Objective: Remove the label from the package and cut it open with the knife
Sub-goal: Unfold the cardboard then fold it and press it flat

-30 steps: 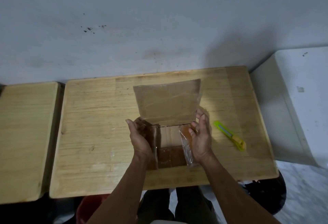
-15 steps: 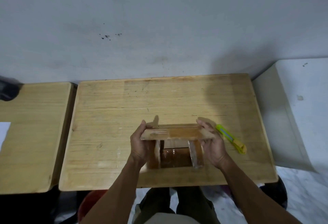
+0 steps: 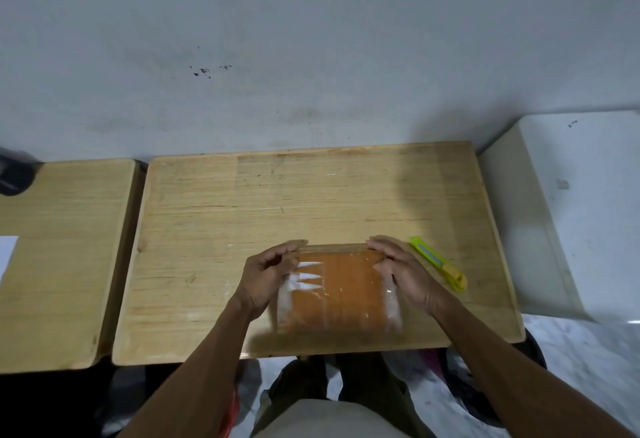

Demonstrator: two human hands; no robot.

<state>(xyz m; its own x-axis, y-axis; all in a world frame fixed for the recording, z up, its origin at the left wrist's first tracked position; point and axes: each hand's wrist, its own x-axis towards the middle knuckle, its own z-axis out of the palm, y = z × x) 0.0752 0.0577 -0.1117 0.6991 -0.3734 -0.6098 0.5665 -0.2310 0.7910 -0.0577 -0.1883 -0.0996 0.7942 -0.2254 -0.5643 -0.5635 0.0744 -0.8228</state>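
A brown cardboard package (image 3: 341,293), wrapped in clear shiny tape, lies near the front edge of the wooden table (image 3: 242,215). Its top flap is folded flat over the opening. My left hand (image 3: 268,276) presses on the package's far left corner, fingers curled. My right hand (image 3: 403,273) rests on its far right corner and side. A yellow-green utility knife (image 3: 438,267) lies on the table just right of my right hand. No label is visible on the package.
A second wooden table (image 3: 65,257) adjoins on the left, with a white sheet (image 3: 7,257) at its left edge and a dark object (image 3: 14,174) at the back. A white cabinet (image 3: 568,209) stands on the right. A grey wall runs behind.
The far flap stood upright with the box open. Both hands have folded it down towards me, and it now lies flat over the opening.
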